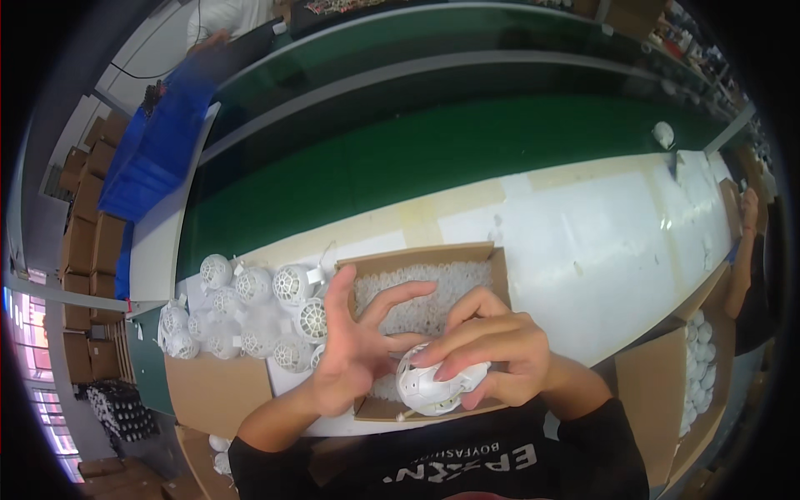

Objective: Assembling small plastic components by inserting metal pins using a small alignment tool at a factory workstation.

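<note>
My right hand grips a white ball-shaped plastic shell with panel lines on its surface, held over the near edge of an open cardboard box. A short pale piece sticks out at the bottom of the shell. Beside it on the left, my left hand is open, thumb and fingers spread. Its lower fingers come close to the shell; whether they touch it I cannot tell. Small clear-white plastic pieces fill the box beneath my hands.
Several white lattice balls stand left of the box by a cardboard flap. Beyond the white table runs a green conveyor belt, with one white ball on it. A carton of white balls and a co-worker's arm are at right.
</note>
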### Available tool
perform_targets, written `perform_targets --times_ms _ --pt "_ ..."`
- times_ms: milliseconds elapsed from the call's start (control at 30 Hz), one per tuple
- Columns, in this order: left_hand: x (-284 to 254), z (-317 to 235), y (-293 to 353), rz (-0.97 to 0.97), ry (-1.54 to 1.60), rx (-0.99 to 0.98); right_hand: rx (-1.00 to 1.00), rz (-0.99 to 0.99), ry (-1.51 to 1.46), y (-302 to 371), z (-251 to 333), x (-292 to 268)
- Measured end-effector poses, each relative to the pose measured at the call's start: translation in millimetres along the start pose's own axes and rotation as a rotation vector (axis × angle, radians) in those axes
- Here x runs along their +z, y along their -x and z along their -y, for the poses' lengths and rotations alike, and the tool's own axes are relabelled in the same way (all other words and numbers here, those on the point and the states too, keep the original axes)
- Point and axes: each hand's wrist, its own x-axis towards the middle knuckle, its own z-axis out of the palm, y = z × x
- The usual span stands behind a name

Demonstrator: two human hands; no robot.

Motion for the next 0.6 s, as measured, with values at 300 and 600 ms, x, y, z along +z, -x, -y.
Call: perform_targets --times_ms 300,600 --pt "-28 -7 0 0.088 0.022 -0.610 -0.012 -0.095 0.256 -12 7 6" --pt "-47 -8 0 -0.023 -0.233 -0.384 0.371 -0.047 0.674 -2 -28 6"
